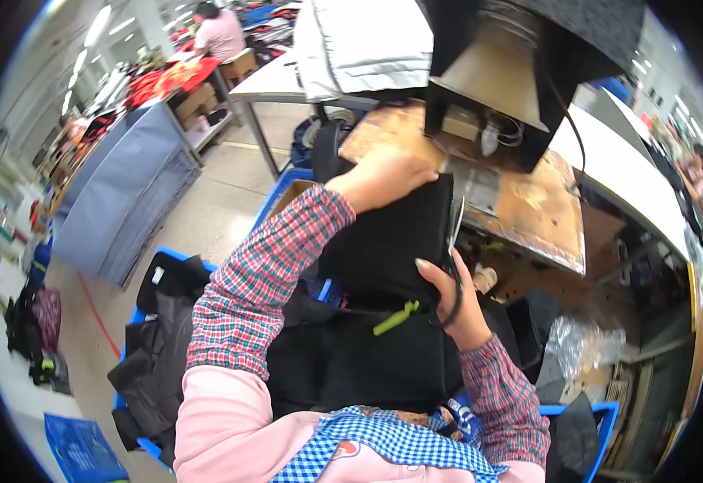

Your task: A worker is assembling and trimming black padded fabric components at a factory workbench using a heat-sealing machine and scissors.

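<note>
The right hand's point(459, 304) fingers curl around black-handled scissors point(454, 235), long axis and silver blades pointing away from the body, while the left hand's point(387, 175) fingers pinch black fabric point(391, 249).

The support under the black cloth point(375, 358) is hidden; dark fabric pieces point(156, 374) are held in a blue crate point(166, 253) at left, and a metal plate point(476, 185) is set on the scuffed wooden bench point(540, 221).
</note>
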{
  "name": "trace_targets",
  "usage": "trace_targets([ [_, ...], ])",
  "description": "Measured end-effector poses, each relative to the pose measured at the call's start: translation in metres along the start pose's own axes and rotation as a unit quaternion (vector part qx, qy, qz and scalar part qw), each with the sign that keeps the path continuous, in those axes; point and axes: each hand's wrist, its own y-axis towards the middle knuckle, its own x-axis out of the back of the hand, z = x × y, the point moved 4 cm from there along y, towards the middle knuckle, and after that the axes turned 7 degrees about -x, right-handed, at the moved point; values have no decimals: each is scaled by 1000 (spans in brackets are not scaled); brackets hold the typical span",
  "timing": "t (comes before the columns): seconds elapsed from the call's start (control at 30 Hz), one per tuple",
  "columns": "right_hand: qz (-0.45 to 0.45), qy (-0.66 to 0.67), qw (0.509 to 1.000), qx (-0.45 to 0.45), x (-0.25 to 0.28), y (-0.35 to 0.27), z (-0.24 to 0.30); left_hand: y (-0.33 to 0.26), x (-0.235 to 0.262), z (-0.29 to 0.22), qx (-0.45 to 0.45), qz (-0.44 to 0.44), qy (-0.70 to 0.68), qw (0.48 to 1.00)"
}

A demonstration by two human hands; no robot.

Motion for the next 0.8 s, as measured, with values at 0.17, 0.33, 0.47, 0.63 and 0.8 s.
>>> trace_targets([
  [0.17, 14, 68, 985, -161, 5, -16, -10, -66, 52, -86, 0, 117, -61, 991],
  [0.33, 7, 185, 965, -187, 2, -3, -15, -135, 27, -137, 3, 141, 3, 990],
  [0.47, -24, 212, 963, -164, -11, 1, -6, -144, 9, -118, -41, 12, 101, 994],
  [0.63, -32, 222, 959, -176, 5, 4, -18, -130, 9, -88, -57, 1, -24, 998],
  [0.8, -11, 258, 943, -210, 13, -7, -33, -125, 8, -61, -10, 18, -69, 997],
])
